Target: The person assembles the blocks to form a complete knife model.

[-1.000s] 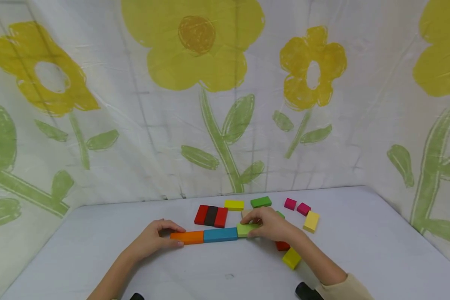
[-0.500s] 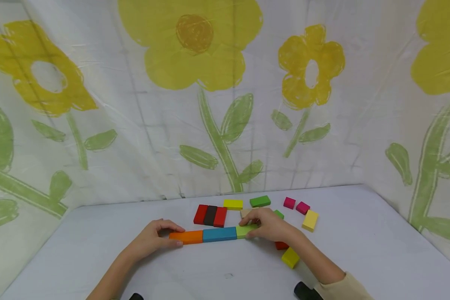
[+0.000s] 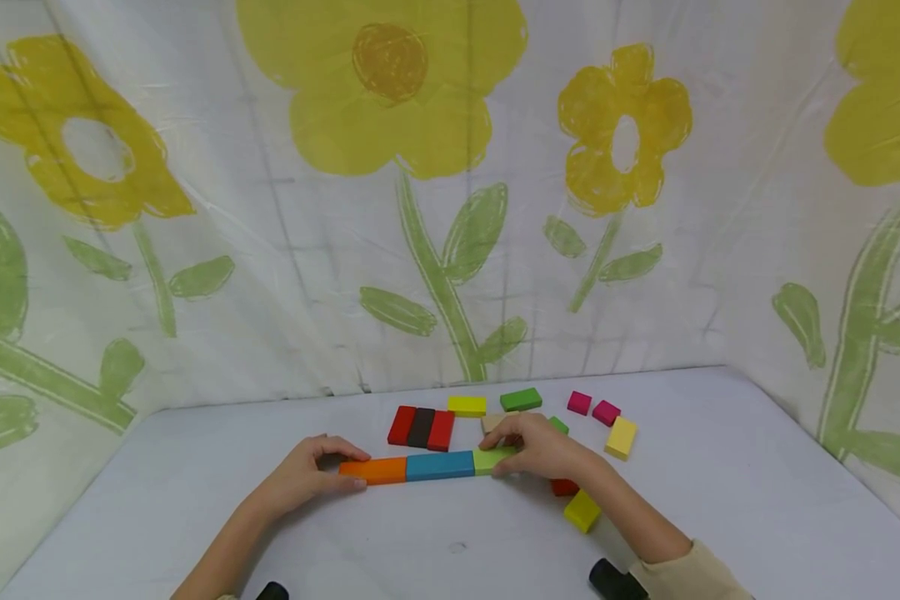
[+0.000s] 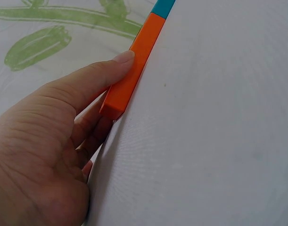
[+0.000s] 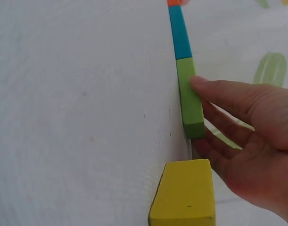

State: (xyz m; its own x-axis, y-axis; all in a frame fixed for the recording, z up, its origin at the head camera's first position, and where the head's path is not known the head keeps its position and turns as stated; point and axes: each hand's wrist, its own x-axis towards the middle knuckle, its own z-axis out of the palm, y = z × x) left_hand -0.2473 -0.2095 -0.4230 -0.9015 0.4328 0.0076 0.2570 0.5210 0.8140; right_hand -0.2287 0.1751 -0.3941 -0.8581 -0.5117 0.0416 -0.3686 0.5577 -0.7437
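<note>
Three blocks lie end to end in a line across the table: an orange block (image 3: pixel 384 472), a blue block (image 3: pixel 440 467) and a light green block (image 3: pixel 487 461). At the left end, my left hand (image 3: pixel 307 477) holds the orange block between thumb and fingers, the thumb on its near side. My right hand (image 3: pixel 538 452) pinches the light green block at the other end and covers part of it. The right wrist view shows the green block's end (image 5: pixel 190 96) touching the blue one (image 5: pixel 181 35). No hand touches the blue block.
Behind the line lie two red blocks around a black block (image 3: pixel 421 428), a yellow block (image 3: pixel 467 406) and a green block (image 3: pixel 521 399). Two pink blocks (image 3: pixel 607 412) and a pale yellow block (image 3: pixel 621 437) are farther right. Beside my right forearm sit a red block (image 3: pixel 564 487) and a yellow block (image 3: pixel 582 511).
</note>
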